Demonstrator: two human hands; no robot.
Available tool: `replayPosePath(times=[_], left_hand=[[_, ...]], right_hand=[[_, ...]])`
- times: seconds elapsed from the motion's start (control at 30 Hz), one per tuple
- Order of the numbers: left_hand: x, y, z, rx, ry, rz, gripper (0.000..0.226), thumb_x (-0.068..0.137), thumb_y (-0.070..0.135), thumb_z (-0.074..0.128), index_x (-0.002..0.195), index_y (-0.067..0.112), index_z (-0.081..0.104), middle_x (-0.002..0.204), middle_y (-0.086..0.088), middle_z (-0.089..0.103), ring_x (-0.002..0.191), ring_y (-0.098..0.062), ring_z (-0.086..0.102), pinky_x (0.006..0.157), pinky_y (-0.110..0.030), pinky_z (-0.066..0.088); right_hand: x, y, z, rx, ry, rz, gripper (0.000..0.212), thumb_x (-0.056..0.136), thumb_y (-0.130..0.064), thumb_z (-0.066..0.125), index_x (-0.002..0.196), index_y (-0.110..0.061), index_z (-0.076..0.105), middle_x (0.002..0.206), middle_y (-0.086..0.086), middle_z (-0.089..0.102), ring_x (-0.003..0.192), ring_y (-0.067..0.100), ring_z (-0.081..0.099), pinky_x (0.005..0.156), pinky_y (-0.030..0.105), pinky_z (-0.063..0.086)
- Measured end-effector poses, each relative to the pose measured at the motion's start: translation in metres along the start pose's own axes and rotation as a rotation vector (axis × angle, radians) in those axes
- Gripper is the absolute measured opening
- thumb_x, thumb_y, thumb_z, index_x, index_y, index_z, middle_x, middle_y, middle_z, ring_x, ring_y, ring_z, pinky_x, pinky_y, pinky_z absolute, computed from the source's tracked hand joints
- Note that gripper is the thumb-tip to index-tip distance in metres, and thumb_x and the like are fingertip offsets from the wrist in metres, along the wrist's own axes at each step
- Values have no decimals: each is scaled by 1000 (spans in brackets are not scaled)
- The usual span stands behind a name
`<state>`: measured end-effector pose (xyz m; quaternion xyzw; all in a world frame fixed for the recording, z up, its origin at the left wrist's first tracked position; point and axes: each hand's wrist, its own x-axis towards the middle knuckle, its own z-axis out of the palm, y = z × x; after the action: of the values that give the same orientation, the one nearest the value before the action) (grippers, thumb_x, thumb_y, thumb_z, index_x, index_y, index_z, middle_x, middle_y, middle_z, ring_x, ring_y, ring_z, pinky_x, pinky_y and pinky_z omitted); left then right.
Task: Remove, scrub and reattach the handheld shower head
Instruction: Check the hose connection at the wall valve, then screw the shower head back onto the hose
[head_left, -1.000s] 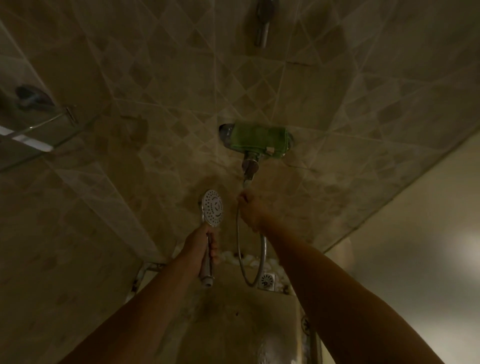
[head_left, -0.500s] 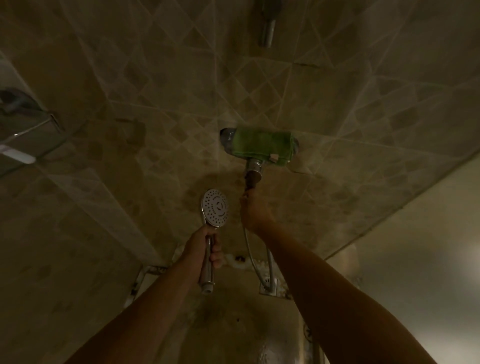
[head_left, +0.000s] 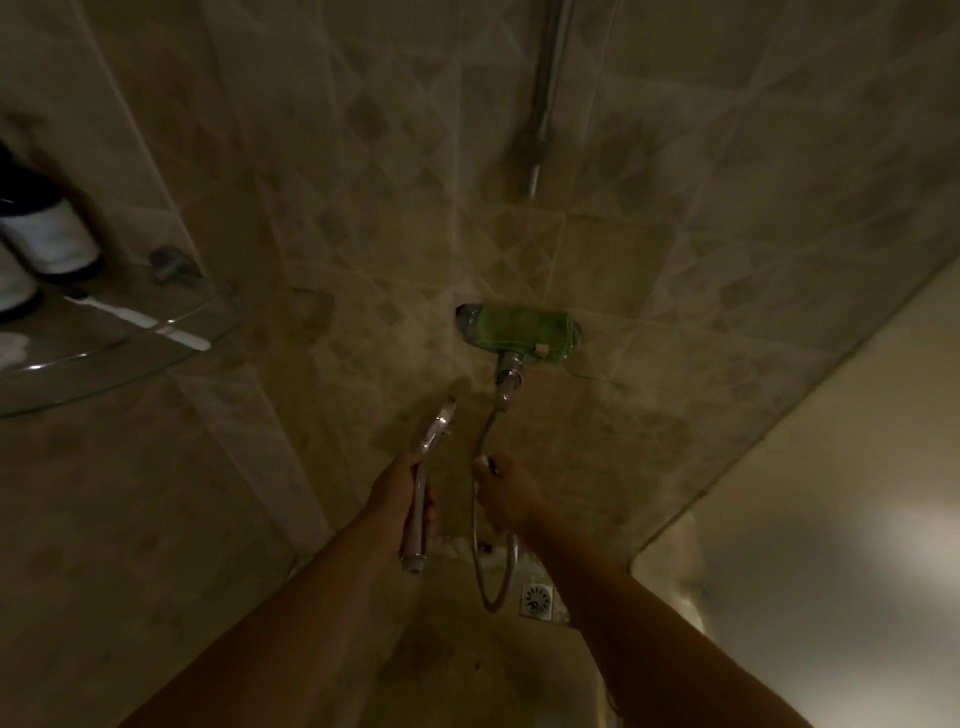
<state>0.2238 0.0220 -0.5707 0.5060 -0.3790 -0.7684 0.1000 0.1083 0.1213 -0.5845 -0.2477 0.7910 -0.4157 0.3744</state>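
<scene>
Left hand (head_left: 402, 499) is wrapped around the handle of the shower head (head_left: 423, 486), fingers closed on the metal tube; grip is firm. Head end points up toward frame centre and is turned edge-on to us, so the spray face is mostly hidden. The handle's threaded bottom end sticks out below the fist, with no hose on it, so the head is detached.

Right hand (head_left: 506, 493) is clenched on the free end of the hose (head_left: 480, 561), the metal fitting just showing at the fingertips. From that fist the hose drops into a loop in the lower centre of the frame, then climbs back up to the outlet under the mixer valve (head_left: 509, 376). The two hands sit near each other but apart; hose end and handle are not touching.

A green cloth (head_left: 524, 330) is draped over the valve body, centre-right, against the tiled wall (head_left: 322, 156). A riser pipe (head_left: 545, 98) runs up from above it to the top edge.

Below the loop, a square floor drain (head_left: 537, 600) sits in the corner of the floor. Upper left: glass corner shelf (head_left: 130, 343) with blurred bottles (head_left: 49, 228) on it; we can't read any labels. Lighting is dim throughout.
</scene>
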Motion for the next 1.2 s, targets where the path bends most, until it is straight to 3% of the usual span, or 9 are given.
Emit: replayPosePath(times=[0.1, 0.23, 0.3, 0.47, 0.67, 0.8, 0.93, 1.03, 1.2], left_hand=[[-32, 15, 0, 94, 27, 135, 41, 93, 40, 57, 70, 6, 60, 59, -10, 55, 38, -20, 51, 41, -23, 40], [-78, 31, -2, 59, -67, 314, 16, 96, 26, 60, 106, 15, 60, 84, -12, 75, 46, -14, 61, 40, -23, 46], [-97, 34, -3, 47, -115, 360, 19, 94, 29, 63, 108, 18, 57, 85, -8, 78, 42, -12, 55, 40, -22, 44], [-134, 38, 2, 71, -215, 399, 35, 90, 35, 66, 119, 15, 61, 109, 3, 75, 58, -13, 65, 48, -26, 50], [-160, 46, 8, -99, -309, 428, 39, 85, 31, 71, 120, 18, 62, 81, 5, 76, 54, -12, 65, 49, -25, 52], [-173, 57, 8, -193, -441, 441, 39, 80, 24, 73, 117, 20, 62, 91, -4, 73, 64, -18, 65, 60, -33, 54], [-184, 73, 14, -281, -517, 465, 35, 81, 21, 72, 114, 19, 62, 92, -9, 69, 72, -20, 66, 67, -36, 56], [-190, 81, 21, -286, -548, 507, 28, 86, 19, 68, 113, 19, 61, 85, -6, 69, 74, -19, 65, 70, -36, 54], [-202, 83, 30, -279, -600, 555, 29, 89, 14, 66, 117, 15, 60, 85, -8, 63, 74, -19, 59, 68, -33, 50]], right_hand=[[-40, -22, -4, 15, -7, -71, 28, 106, -34, 41, 84, -25, 56, 68, -4, 52, 52, 4, 47, 43, 16, 39], [-85, -51, -10, -37, 8, -86, 32, 108, -29, 38, 78, -28, 50, 65, 0, 50, 51, 11, 47, 46, 24, 42], [-103, -59, -11, 2, 15, -62, 29, 107, -30, 39, 79, -31, 46, 67, -2, 48, 51, 9, 46, 45, 23, 41], [-136, -63, -9, 271, -39, -33, 30, 105, -27, 44, 78, -20, 53, 54, -5, 48, 40, 7, 42, 37, 18, 31], [-160, -57, -15, 308, -103, -186, 28, 107, -26, 41, 84, -14, 50, 65, 3, 46, 47, 14, 43, 47, 28, 36], [-176, -57, -21, 290, -112, -334, 25, 107, -20, 43, 87, -8, 52, 71, 4, 52, 57, 14, 52, 58, 27, 46], [-186, -55, -19, 300, -127, -334, 20, 104, -12, 48, 102, 3, 61, 80, 2, 57, 71, 12, 58, 73, 28, 54], [-192, -56, -15, 243, -109, -408, 23, 102, 1, 48, 107, 22, 54, 80, 13, 55, 71, 17, 55, 71, 24, 52], [-203, -67, -12, 261, -55, -429, 20, 100, 3, 51, 113, 15, 60, 84, 13, 62, 68, 10, 64, 66, 16, 51]])
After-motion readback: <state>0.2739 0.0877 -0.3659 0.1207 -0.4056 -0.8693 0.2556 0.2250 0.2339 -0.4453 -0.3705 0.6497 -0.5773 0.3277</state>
